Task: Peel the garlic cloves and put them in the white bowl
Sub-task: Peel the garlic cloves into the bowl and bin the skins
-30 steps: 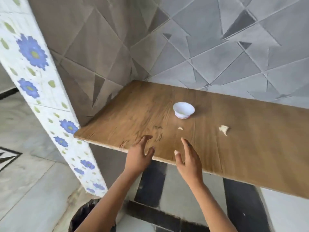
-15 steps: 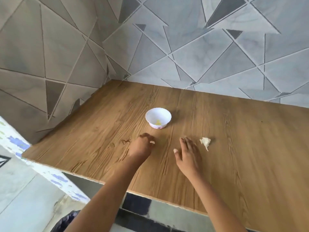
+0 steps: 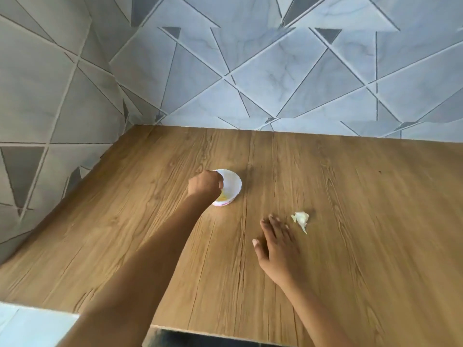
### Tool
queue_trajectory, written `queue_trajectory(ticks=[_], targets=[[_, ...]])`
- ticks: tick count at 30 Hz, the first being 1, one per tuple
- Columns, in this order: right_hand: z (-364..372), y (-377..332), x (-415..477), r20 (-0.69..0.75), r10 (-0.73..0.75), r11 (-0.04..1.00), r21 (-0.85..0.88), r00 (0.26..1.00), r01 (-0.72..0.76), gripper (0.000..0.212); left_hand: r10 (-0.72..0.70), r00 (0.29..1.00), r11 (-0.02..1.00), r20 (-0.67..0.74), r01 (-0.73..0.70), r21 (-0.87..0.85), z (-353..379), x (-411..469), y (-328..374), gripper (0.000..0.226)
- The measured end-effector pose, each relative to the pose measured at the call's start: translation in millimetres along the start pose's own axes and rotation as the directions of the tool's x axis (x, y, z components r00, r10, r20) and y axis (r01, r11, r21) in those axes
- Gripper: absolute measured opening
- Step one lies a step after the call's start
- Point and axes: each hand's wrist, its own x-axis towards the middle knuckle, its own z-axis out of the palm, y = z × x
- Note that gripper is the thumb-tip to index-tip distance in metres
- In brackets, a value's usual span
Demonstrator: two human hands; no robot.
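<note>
A small white bowl [image 3: 235, 182] stands on the wooden tabletop [image 3: 350, 246], with something yellowish [image 3: 223, 196] inside it. My left hand [image 3: 205, 184] hangs over the bowl's left rim, fingers curled together in a pinch. A small garlic clove seems to be held in it, but the hand hides the fingertips. A white garlic piece with papery skin [image 3: 301, 219] lies right of the bowl. My right hand [image 3: 275, 239] rests flat on the table just left of that piece, fingers straight, not touching it.
Grey tiled walls with triangle patterns [image 3: 275, 83] close the table at the back and on the left. The table's front edge [image 3: 225, 334] runs along the bottom, with a white tiled pillar top [image 3: 30, 326] at the lower left.
My left hand went from the table edge to the small garlic piece, then up over the bowl; that piece is gone from the table. My right hand slid forward beside the larger garlic piece.
</note>
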Motion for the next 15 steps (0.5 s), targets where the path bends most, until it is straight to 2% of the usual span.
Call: queue_trajectory(ticks=[3, 5, 7, 11, 13, 15], targets=[[-2.0, -0.6, -1.3, 0.015, 0.019, 1.0, 0.005, 1.0, -0.019, 0.059, -0.01, 0.996, 0.998, 0.091, 0.004, 0.068, 5.1, 10.0, 3.9, 0.025], [-2.5, -0.4, -1.5, 0.02, 0.013, 0.998, 0.059, 1.0, -0.014, 0.06, 0.011, 0.997, 0.996, 0.077, -0.018, 0.091, 3.5, 9.4, 4.5, 0.025], [-4.2, 1.4, -5.1, -0.015, 0.01, 0.988, 0.156, 1.0, -0.008, 0.054, 0.069, 0.998, 0.996, 0.006, -0.069, 0.049, -1.9, 4.2, 9.7, 0.027], [-23.0, 8.4, -25.2, -0.193, 0.089, 0.953, 0.301, 0.977, -0.028, 0.038, 0.245, 0.964, 0.948, -0.104, -0.26, -0.184, -0.1, -19.9, 50.8, 0.024], [-32.1, 17.8, -32.2, -0.258, 0.181, 0.948, 0.303, 0.949, -0.099, 0.037, 0.376, 0.924, 0.887, -0.069, -0.38, -0.261, 13.5, -28.2, 76.4, 0.021], [-35.9, 31.5, -34.0, -0.288, 0.24, 0.953, 0.254, 0.927, -0.168, 0.038, 0.482, 0.876, 0.846, 0.004, -0.464, -0.261, 33.6, -32.5, 97.3, 0.023]])
